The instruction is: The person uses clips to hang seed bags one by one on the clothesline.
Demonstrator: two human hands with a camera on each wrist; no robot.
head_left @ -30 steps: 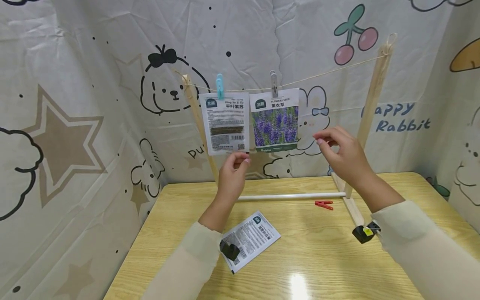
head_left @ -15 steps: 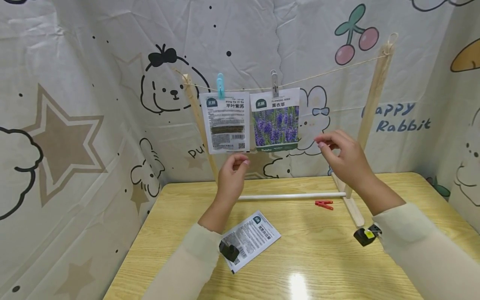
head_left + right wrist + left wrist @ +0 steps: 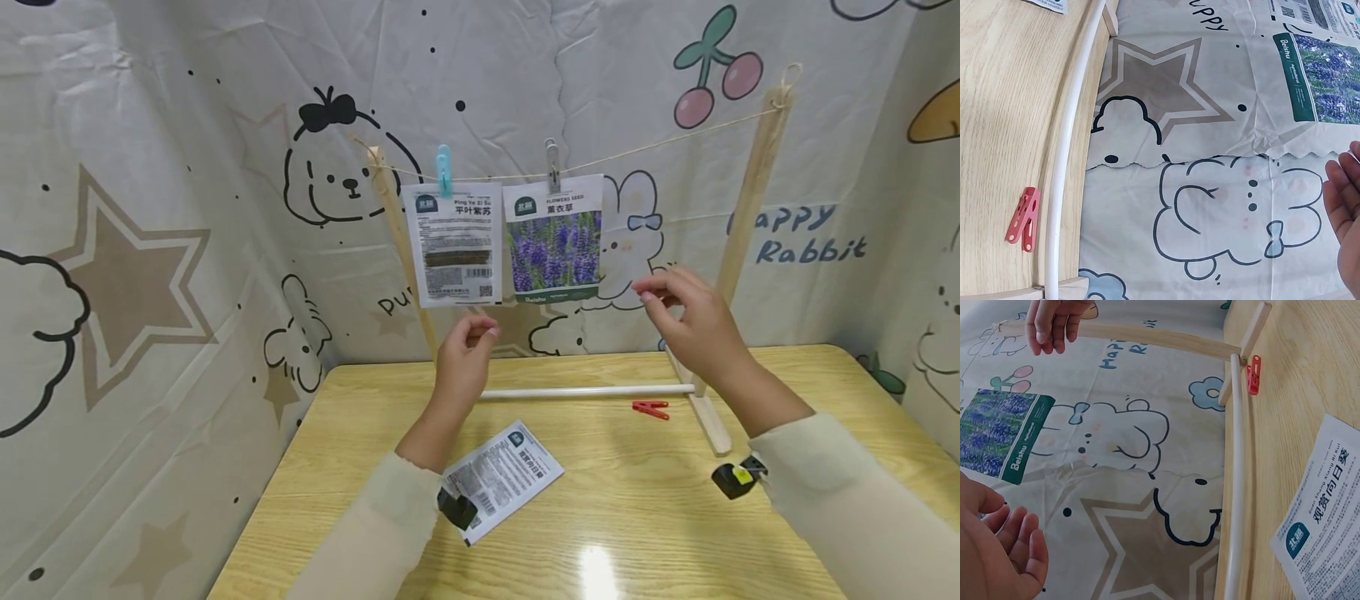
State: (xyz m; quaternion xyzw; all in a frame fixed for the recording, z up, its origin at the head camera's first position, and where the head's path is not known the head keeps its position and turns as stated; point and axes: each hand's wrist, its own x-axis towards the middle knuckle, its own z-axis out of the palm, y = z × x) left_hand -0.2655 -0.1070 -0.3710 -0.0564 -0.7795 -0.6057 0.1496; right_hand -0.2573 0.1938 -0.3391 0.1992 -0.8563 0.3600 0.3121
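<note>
Two seed packets hang side by side from a twine line. A blue clothespin (image 3: 444,171) holds the left packet (image 3: 456,250), printed with text; a grey clothespin (image 3: 552,167) holds the right packet (image 3: 555,250), which shows purple flowers. My left hand (image 3: 462,358) is just below the left packet, fingers loosely curled and holding nothing. To the right of the flower packet, my right hand (image 3: 690,321) is raised, also without anything in it; its thumb and index finger are apart. A third seed packet (image 3: 510,475) lies on the table, partly covered by the left wrist camera.
The twine (image 3: 660,143) runs between two wooden posts, the right post (image 3: 750,192) rising from a wooden foot (image 3: 710,425). A white rod (image 3: 585,392) spans the stand low down. A red clothespin (image 3: 650,409) lies near it on the table (image 3: 637,517). Printed cloth hangs behind.
My left hand has dropped slightly away from the left packet's bottom edge. The right hand has barely moved, and the head view has shifted a little. Both packets still hang.
</note>
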